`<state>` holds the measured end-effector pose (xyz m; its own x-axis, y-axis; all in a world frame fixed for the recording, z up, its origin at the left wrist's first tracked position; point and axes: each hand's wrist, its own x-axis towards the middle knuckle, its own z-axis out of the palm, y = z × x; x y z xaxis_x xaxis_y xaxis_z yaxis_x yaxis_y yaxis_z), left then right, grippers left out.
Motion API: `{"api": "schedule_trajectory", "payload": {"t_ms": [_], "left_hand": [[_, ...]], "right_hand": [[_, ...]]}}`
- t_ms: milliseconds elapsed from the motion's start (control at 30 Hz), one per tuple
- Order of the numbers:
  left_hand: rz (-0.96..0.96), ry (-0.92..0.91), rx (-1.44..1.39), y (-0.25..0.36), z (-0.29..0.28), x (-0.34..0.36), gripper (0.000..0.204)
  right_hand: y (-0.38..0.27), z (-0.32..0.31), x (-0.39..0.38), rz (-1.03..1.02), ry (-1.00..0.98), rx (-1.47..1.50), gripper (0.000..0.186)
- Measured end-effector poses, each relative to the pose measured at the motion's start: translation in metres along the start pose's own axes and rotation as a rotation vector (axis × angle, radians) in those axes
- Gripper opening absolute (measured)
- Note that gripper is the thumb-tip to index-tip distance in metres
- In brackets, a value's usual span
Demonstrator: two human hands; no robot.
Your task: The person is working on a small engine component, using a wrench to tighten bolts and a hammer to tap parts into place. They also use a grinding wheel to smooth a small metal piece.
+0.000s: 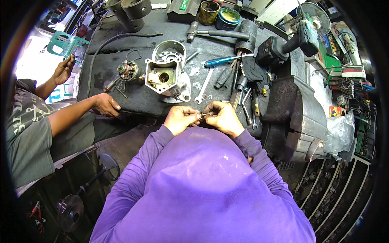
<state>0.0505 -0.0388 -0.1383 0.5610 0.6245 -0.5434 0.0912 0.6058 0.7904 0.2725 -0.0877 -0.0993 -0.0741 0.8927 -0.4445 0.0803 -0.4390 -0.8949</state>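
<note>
Close to my body at the bench's near edge, my left hand [182, 118] pinches a small brass-coloured metal part [200, 116]. My right hand [222, 117] meets it there, fingers pinched on what looks like a thin piece against the same part; its exact kind is too small to tell. Just beyond my hands stands an open cast-metal housing [165, 77] with a round bore inside. A combination wrench [205, 86] lies to its right, beside some small nuts [204, 97]. Left of the housing sits a round motor-like part [127, 71] with loose bolts [121, 88].
A co-worker's hand [106, 105] rests on the bench's left edge. Hammer [216, 33], blue screwdriver [217, 62] and cordless drill [283, 47] lie on the right side. Open grease tins [228, 18] stand at the back. A dark bent metal block [298, 117] stands right of me.
</note>
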Motion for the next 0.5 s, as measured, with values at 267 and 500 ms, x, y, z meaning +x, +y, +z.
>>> {"api": "schedule_trajectory", "payload": {"t_ms": [267,500], "left_hand": [[0.007,0.016,0.068,0.006,0.002,0.002,0.017],[-0.183,0.008,-0.167,0.003,0.000,0.009,0.013]], "right_hand": [[-0.007,0.003,0.007,-0.270,0.013,-0.353,0.023],[-0.014,0.006,0.008,-0.516,0.052,-0.597,0.025]]}}
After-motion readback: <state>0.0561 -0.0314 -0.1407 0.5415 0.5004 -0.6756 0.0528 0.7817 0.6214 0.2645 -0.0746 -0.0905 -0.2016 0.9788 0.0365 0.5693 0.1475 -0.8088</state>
